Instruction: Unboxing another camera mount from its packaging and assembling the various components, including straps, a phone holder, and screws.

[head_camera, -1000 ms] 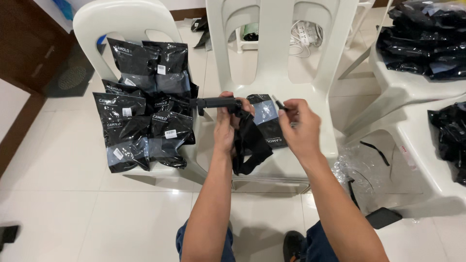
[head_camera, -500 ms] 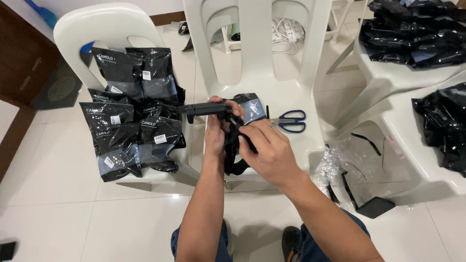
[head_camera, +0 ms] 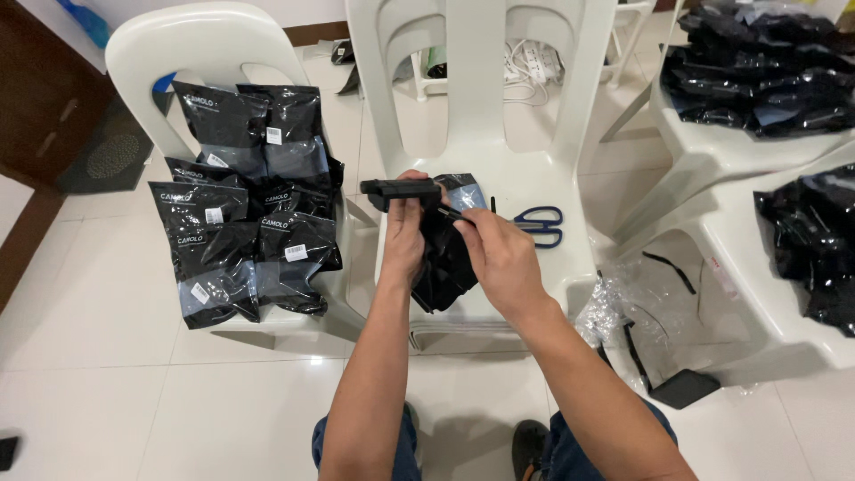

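Note:
My left hand (head_camera: 405, 233) grips a black tool-like handle (head_camera: 392, 191) and the top of a black plastic packet (head_camera: 445, 258), held over the seat of the middle white chair (head_camera: 534, 191). The packet hangs down from my hands and has a pale blue panel (head_camera: 463, 189) near its top. Fingers of my right hand (head_camera: 499, 254) pinch the packet's upper edge just right of the left hand. Blue-handled scissors (head_camera: 539, 224) lie on the seat, just right of my right hand.
A white chair (head_camera: 178, 53) on the left holds a pile of several black packets (head_camera: 245, 205). Two white chairs (head_camera: 712, 151) on the right carry heaps of black bags (head_camera: 757, 71). Crumpled clear plastic (head_camera: 641, 303) and black strips lie on the tiled floor at right.
My right hand has slid down off the packet's face to pinch its top edge. The scissors on the seat, hidden a second ago, now show. The view has shifted slightly.

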